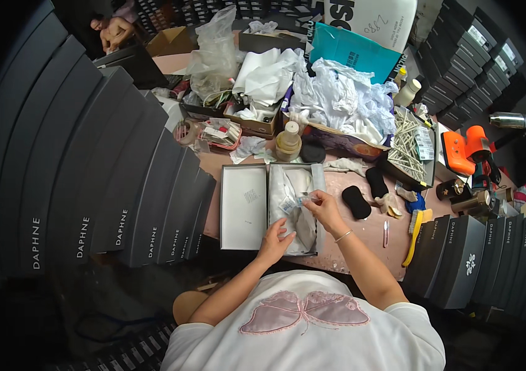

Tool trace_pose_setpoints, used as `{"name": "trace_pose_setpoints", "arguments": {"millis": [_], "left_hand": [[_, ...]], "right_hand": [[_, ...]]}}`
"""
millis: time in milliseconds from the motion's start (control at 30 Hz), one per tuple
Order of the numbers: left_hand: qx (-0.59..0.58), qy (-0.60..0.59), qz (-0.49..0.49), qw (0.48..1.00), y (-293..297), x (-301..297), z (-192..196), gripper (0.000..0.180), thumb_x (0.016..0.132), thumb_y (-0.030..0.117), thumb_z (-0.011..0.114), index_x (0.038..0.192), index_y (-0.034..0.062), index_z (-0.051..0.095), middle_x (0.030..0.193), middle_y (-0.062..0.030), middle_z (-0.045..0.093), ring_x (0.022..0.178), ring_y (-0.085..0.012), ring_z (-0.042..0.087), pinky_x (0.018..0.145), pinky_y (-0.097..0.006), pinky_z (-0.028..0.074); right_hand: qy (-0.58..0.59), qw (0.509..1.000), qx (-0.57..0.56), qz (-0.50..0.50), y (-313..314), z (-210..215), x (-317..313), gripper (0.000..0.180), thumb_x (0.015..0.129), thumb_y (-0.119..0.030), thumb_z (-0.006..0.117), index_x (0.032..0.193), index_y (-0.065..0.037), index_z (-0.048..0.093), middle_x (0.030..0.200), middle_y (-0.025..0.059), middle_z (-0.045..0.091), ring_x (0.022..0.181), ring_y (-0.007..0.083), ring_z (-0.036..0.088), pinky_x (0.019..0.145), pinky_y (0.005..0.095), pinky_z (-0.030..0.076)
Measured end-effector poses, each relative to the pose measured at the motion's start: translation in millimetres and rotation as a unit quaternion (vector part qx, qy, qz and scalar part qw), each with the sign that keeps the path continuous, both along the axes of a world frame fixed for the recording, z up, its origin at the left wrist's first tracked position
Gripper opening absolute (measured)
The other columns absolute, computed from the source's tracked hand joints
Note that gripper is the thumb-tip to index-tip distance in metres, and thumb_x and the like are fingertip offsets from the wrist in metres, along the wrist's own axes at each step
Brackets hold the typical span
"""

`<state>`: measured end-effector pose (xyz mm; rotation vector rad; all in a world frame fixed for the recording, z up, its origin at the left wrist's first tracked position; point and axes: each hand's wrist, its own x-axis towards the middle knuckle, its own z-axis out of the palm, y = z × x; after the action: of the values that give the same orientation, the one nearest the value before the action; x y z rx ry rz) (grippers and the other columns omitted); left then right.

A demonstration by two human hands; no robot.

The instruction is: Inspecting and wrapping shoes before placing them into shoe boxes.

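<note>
An opened shoe box (320, 238) lies before me, with its lid (242, 216) to the left, underside up. White tissue paper (305, 232) and pale wrapped contents fill the box; what they wrap is hidden. Over its right side, my right hand (326, 213) pinches the edge of a small clear-and-white packet (288, 203) with bluish print. My left hand (275, 241) is at the box's lower left edge, fingers apart and holding nothing, just below the packet.
Tall stacks of dark shoe boxes (105, 167) wall off the left; more boxes (455, 260) stand right. Behind are a crumpled paper heap (343, 93), a bottle (288, 142) and a carton of white sticks (405, 142). Black pads (356, 203) and a yellow brush (416, 235) lie right.
</note>
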<state>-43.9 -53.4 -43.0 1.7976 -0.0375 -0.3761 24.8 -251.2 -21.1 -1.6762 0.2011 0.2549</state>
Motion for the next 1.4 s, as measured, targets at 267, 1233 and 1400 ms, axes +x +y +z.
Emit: {"name": "trace_pose_setpoints", "arguments": {"millis": [267,1233,1400], "left_hand": [[-0.085,0.113,0.03,0.989,-18,47,-13,0.066,0.088,0.021,0.066,0.142,0.0053,0.031,0.132,-0.0157,0.042,0.095,-0.0147,0.057,0.077,-0.028,0.051],[0.362,-0.067,-0.125,0.921,47,27,-44,0.057,0.085,0.012,0.05,0.137,-0.0016,0.03,0.107,-0.0291,0.058,0.092,-0.0458,0.059,0.08,-0.052,0.048],[0.249,-0.114,-0.051,0.96,51,20,-36,0.07,0.086,0.007,0.053,0.146,0.0011,0.016,0.113,-0.0326,0.055,0.097,-0.0477,0.057,0.082,-0.052,0.047]], "right_hand": [[0.089,0.992,0.089,-0.021,-16,21,-11,0.024,0.093,-0.026,0.06,0.084,-0.004,0.06,0.074,0.0002,0.058,0.062,0.0088,0.057,0.052,0.0236,0.046],[-0.265,0.918,-0.285,0.071,42,40,-51,0.06,0.084,-0.032,0.065,0.133,-0.005,0.042,0.14,0.0204,0.04,0.13,0.0383,0.037,0.108,0.0441,0.03],[-0.249,0.772,-0.514,0.28,48,-8,-57,0.071,0.08,-0.036,0.067,0.14,-0.013,0.039,0.138,0.0162,0.044,0.131,0.0332,0.037,0.107,0.0528,0.027]]}}
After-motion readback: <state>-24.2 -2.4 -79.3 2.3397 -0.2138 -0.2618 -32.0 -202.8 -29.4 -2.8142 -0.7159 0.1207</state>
